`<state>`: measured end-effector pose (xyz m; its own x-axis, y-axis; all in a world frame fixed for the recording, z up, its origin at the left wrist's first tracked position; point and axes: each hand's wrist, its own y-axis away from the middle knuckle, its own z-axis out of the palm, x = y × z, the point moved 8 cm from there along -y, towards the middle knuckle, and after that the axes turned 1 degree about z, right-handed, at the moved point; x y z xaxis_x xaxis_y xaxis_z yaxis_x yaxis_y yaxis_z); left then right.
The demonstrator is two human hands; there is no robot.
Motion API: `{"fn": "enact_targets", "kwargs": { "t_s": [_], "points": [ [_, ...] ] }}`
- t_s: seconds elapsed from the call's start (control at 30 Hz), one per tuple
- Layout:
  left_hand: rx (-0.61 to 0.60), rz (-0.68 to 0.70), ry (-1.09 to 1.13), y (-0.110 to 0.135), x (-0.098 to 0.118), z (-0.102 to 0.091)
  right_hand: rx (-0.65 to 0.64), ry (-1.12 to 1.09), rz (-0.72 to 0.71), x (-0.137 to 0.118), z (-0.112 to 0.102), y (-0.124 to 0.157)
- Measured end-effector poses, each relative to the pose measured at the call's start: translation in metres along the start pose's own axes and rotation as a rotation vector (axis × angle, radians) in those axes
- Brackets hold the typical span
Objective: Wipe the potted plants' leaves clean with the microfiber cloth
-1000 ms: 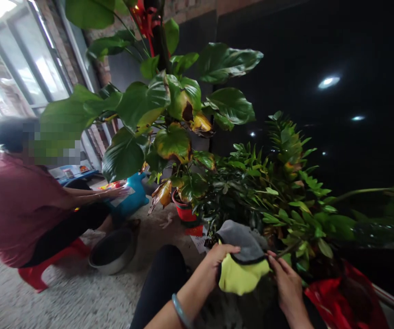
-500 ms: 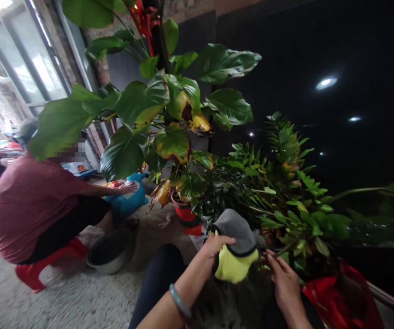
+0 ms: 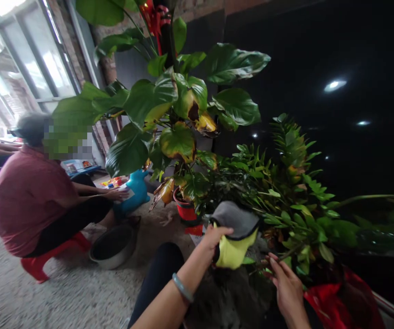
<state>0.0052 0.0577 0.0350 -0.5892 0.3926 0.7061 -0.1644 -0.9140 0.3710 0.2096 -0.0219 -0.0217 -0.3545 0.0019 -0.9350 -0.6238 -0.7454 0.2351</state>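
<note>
My left hand [image 3: 213, 240] is closed on a grey and yellow cloth [image 3: 235, 253] with a dark edge, held up in front of the potted plants. A bangle circles that wrist. My right hand [image 3: 287, 283] pinches a plant stem [image 3: 291, 251] between thumb and fingers, just right of the cloth. This stem belongs to a leafy green plant [image 3: 299, 219] leaning from the right. Small leaves [image 3: 249, 261] show just beneath the cloth. Whether the cloth touches them is hard to tell.
A tall broad-leaved plant [image 3: 178, 141] stands ahead in a red pot [image 3: 186, 212]. Red wrapping [image 3: 323, 299] lies low on the right. On the left a person [image 3: 32, 196] sits on a red stool [image 3: 39, 267], hands at a blue object [image 3: 137, 189], beside a grey basin [image 3: 112, 249].
The cloth in my left hand has risen slightly and spread to the right, and small leaves now show below it. My right hand stays at the stem. The seated person's arms have shifted.
</note>
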Motion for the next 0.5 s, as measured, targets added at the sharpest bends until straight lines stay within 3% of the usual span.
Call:
{"fn": "enact_targets", "kwargs": {
  "t_s": [0.07,0.13,0.23,0.3,0.37,0.43,0.5],
  "points": [
    [0.022,-0.042,-0.069,0.006,-0.02,-0.023,0.021,0.026,0.013,0.001,-0.004,-0.001],
    [-0.066,-0.046,-0.052,0.02,-0.014,-0.027,0.031,0.013,0.04,0.002,-0.006,-0.001],
    [-0.143,0.024,0.058,0.039,0.038,-0.016,0.008,-0.056,0.056,0.005,-0.002,-0.001],
    [-0.068,0.105,0.151,0.043,0.078,-0.012,-0.008,-0.066,0.04,0.005,0.002,-0.001],
    [0.017,0.162,0.224,0.039,0.099,-0.012,-0.012,-0.055,0.026,0.007,0.004,-0.002],
    [0.112,0.136,0.215,0.032,0.091,-0.018,-0.014,-0.053,0.013,0.008,0.005,-0.002],
    [0.201,0.001,0.122,0.028,0.059,-0.03,-0.009,-0.058,0.014,0.008,0.005,-0.002]
  ]
}}
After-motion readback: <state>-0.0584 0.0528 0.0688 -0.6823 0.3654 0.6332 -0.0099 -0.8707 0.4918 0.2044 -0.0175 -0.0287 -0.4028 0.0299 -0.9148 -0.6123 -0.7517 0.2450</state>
